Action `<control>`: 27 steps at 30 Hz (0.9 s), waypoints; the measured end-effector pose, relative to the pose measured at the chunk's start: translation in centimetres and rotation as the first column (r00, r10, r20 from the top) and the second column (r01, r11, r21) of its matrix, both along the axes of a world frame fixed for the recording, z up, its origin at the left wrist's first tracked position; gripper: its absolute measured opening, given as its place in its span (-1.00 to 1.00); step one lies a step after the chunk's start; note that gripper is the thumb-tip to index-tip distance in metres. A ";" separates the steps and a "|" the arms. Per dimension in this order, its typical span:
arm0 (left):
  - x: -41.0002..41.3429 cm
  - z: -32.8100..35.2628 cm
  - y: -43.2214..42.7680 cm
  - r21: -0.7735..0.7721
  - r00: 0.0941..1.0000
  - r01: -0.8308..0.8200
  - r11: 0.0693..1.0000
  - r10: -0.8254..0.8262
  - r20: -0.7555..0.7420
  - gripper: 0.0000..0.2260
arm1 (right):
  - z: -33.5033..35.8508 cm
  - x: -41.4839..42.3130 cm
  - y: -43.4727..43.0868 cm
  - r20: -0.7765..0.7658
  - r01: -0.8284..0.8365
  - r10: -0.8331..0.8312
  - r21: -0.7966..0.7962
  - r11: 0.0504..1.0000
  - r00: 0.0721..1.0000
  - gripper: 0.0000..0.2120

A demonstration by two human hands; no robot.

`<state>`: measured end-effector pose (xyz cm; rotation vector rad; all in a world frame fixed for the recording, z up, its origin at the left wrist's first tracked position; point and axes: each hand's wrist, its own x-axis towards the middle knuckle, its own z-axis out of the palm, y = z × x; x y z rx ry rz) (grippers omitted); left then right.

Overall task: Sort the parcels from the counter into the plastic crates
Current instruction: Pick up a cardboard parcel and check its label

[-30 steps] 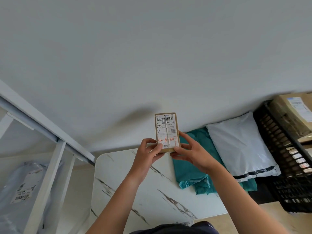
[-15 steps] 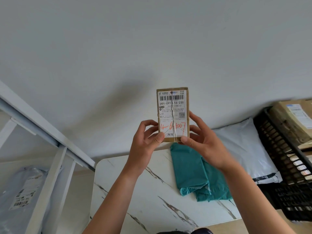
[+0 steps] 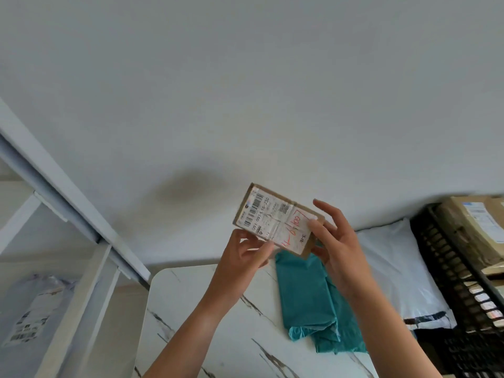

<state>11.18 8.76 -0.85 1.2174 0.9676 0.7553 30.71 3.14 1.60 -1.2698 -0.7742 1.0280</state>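
A small brown cardboard parcel (image 3: pixel 275 218) with a white shipping label and red handwriting is held in the air above the marble counter (image 3: pixel 218 336), tilted with its barcode end up and to the left. My left hand (image 3: pixel 242 257) pinches its lower left edge. My right hand (image 3: pixel 335 241) grips its right end, thumb on the label. On the counter below lie a teal plastic mailer (image 3: pixel 308 304) and a white plastic mailer (image 3: pixel 395 271). A black plastic crate (image 3: pixel 458 285) at the right holds a large cardboard box (image 3: pixel 474 227).
A plain white wall fills the upper view. At the left stands a white shelf frame (image 3: pixel 81 296) with a grey bagged parcel (image 3: pixel 32 312) behind it. The counter's rounded corner lies near the shelf frame.
The parcel was raised upright with its label facing me, then turned counter-clockwise to lie slanted. Both hands stayed on it and my view shifted slightly.
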 end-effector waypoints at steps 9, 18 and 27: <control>-6.1 -1.7 2.0 -0.186 0.997 -0.046 0.981 0.057 0.055 -0.52 | -2.3 -3.0 1.1 0.124 0.016 0.005 -0.163 0.986 0.992 -0.67; -8.5 -4.0 2.8 -0.327 0.996 -0.089 0.941 0.093 -0.004 -0.59 | -4.0 -6.8 -0.1 0.105 0.013 0.014 -0.254 0.967 0.994 -0.68; -1.0 -1.8 -1.3 -0.286 0.986 0.104 0.952 -0.136 -0.095 -0.80 | -2.8 -0.9 -8.1 -0.034 0.200 -0.214 -0.240 0.950 0.976 -0.55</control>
